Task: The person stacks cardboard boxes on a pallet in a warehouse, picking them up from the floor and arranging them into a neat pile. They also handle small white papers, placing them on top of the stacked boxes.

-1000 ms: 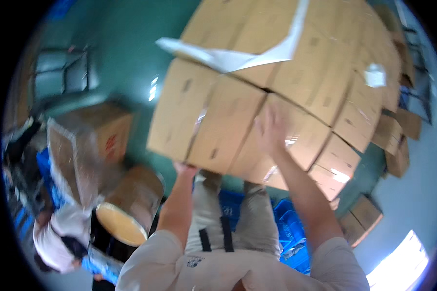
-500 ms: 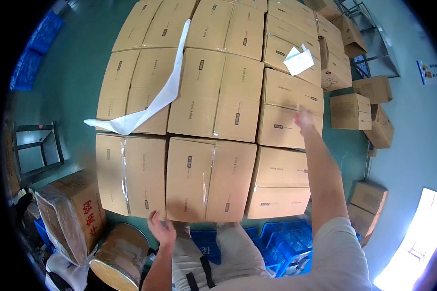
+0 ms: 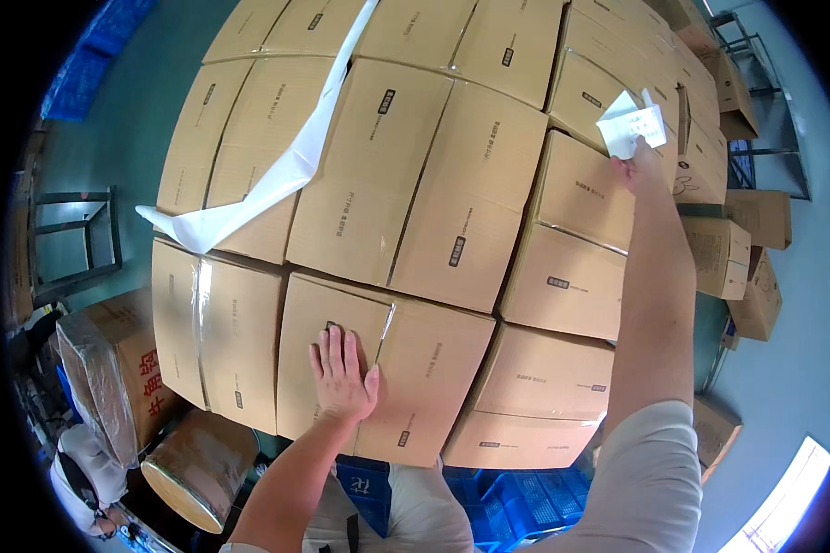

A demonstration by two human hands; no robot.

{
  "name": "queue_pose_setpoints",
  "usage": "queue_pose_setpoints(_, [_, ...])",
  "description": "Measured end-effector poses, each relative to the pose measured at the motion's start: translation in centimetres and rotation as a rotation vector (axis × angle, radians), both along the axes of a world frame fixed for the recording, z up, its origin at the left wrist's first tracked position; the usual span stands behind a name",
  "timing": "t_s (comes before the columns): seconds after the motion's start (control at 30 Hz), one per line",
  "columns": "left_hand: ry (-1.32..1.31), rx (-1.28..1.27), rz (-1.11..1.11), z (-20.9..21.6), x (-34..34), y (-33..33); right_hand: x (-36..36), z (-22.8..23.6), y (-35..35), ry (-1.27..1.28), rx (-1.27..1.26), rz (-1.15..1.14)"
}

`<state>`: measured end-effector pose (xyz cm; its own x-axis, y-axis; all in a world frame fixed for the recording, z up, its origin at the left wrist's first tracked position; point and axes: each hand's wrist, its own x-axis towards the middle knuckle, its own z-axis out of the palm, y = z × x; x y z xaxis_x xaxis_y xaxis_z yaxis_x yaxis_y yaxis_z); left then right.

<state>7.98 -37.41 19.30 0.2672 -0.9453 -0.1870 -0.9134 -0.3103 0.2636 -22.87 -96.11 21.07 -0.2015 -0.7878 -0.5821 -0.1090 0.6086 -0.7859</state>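
Note:
A large stack of brown cardboard boxes fills the view below me. My left hand lies flat, fingers spread, on the top of a near box beside its taped seam. My right arm stretches far out to the upper right, and my right hand pinches a small white sheet of paper over the far boxes. A long white strip of paper lies draped across the boxes at the left.
A plastic-wrapped box and a round drum stand at the lower left, by a person in white. Blue crates sit under me. Loose cardboard boxes lie on the green floor at the right. A metal rack stands left.
My view has come closer over the stack. My left hand moved up onto the near box top. My right hand reached further out and took hold of the white paper sheet.

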Motion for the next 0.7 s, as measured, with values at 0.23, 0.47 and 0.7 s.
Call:
queue_pose_setpoints(0.23, [-0.027,-0.043,0.003,-0.6,-0.1,-0.2,-0.5,-0.6,-2.2,0.079,0.055,-0.109])
queue_pose_setpoints(0.47, [-0.027,-0.021,-0.008,-0.2,0.1,-0.4,2.0,-0.1,0.6,-0.336,0.055,-0.072])
queue_pose_setpoints(0.7, [0.002,-0.027,-0.005,0.2,0.4,-0.7,4.0,1.3,13.2,-0.929,-0.047,0.045])
